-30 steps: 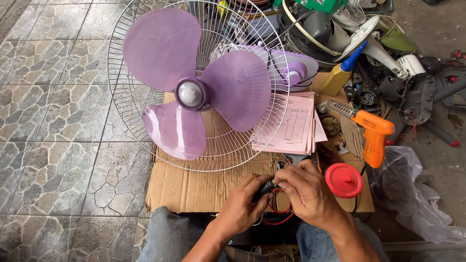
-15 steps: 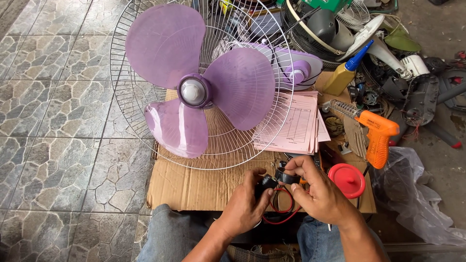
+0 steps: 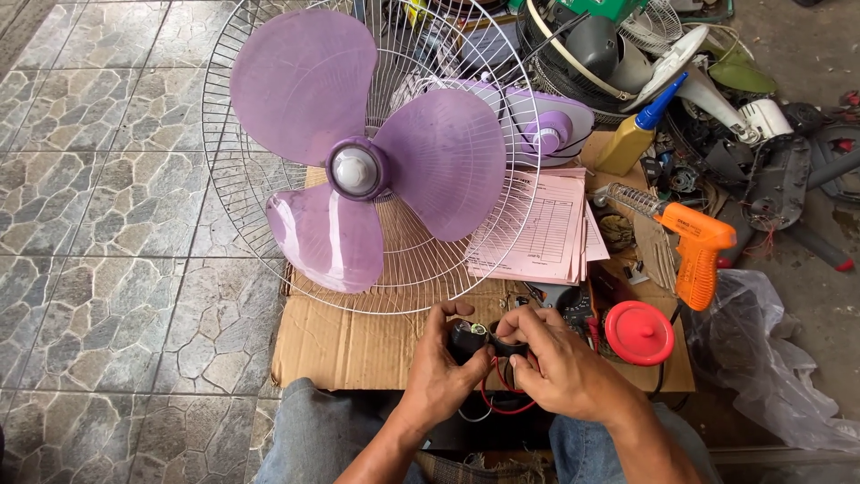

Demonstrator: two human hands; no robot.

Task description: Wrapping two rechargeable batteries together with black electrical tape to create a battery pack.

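Observation:
My left hand (image 3: 441, 369) and my right hand (image 3: 557, 362) meet over the near edge of a flattened cardboard sheet (image 3: 358, 345). Together they grip a small black electrical part (image 3: 477, 339), from which red wires (image 3: 498, 401) loop down toward my lap. The fingers hide most of the part. Just beyond my hands stands a fan with purple blades (image 3: 358, 170) inside a white wire guard (image 3: 260, 202), its hub facing up toward me.
A pink paper pad (image 3: 542, 229) lies right of the fan. An orange hand tool (image 3: 699, 246), a red round cap (image 3: 639, 332) and a yellow bottle with blue nozzle (image 3: 632, 139) sit on the right. Fan scrap is piled behind; a clear plastic bag (image 3: 770, 358) lies far right.
The view has shifted slightly. My hands have lifted a little with the black part, and the fingers of both have closed more tightly around it.

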